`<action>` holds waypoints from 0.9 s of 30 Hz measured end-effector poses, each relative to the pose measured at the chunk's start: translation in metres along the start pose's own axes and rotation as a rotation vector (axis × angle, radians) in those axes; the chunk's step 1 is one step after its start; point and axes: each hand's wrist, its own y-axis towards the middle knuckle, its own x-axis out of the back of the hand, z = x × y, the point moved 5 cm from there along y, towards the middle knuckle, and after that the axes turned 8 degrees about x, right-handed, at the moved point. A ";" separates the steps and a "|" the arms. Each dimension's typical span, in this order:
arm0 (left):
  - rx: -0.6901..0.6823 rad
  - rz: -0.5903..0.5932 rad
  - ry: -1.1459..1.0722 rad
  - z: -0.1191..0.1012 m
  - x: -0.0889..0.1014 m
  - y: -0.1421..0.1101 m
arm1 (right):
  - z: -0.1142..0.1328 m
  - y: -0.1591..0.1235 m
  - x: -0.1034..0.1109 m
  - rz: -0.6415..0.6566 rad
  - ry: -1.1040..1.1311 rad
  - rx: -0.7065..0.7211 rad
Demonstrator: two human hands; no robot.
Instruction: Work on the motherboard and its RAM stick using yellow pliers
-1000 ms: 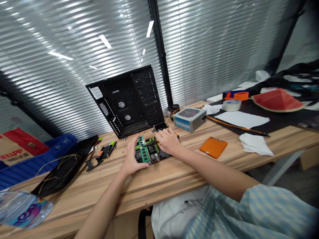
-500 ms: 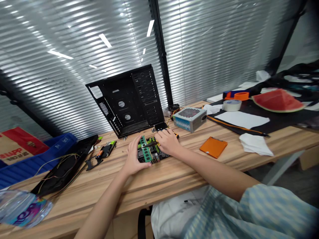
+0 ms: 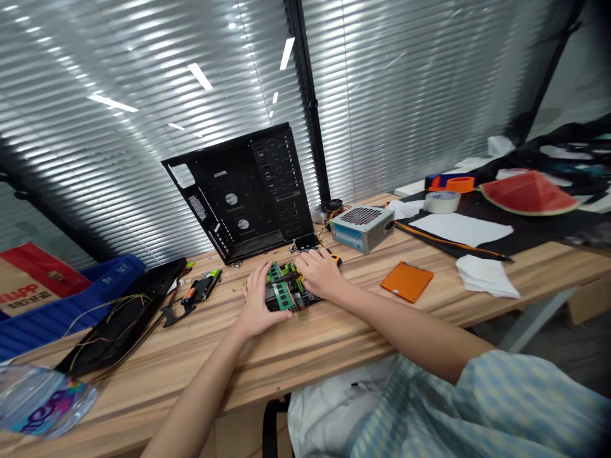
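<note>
My left hand (image 3: 255, 304) is closed on a green RAM stick (image 3: 283, 294), fingers at its far end and thumb at its near end. The stick stands above the motherboard (image 3: 305, 294); whether it is seated in a slot cannot be made out. My right hand (image 3: 316, 270) is wrapped round what look like pliers (image 3: 289, 278), with dark pointed jaws against the RAM stick and an orange-and-black handle end behind the hand. Both hands partly cover the motherboard, which lies on the wooden table.
Behind stands an open black computer case (image 3: 238, 191), with a power supply (image 3: 361, 228) to its right. An orange drive-like plate (image 3: 407, 281) and crumpled tissue (image 3: 487, 277) lie at right. A blue bin (image 3: 107, 283), black panel with wires (image 3: 119, 327) and water bottle (image 3: 45, 401) are at left.
Both hands keep almost the same grips and places. The whole view has shifted very slightly; the RAM stick and pliers show little movement.
</note>
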 end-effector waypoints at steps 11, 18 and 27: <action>0.014 0.034 0.007 0.000 -0.002 0.000 | 0.004 0.000 0.001 -0.014 0.026 0.000; 0.000 0.034 0.001 -0.001 -0.004 0.000 | 0.004 0.000 0.001 -0.006 0.037 -0.009; 0.023 0.023 -0.019 -0.001 -0.005 0.001 | 0.005 0.000 0.001 -0.008 0.042 0.003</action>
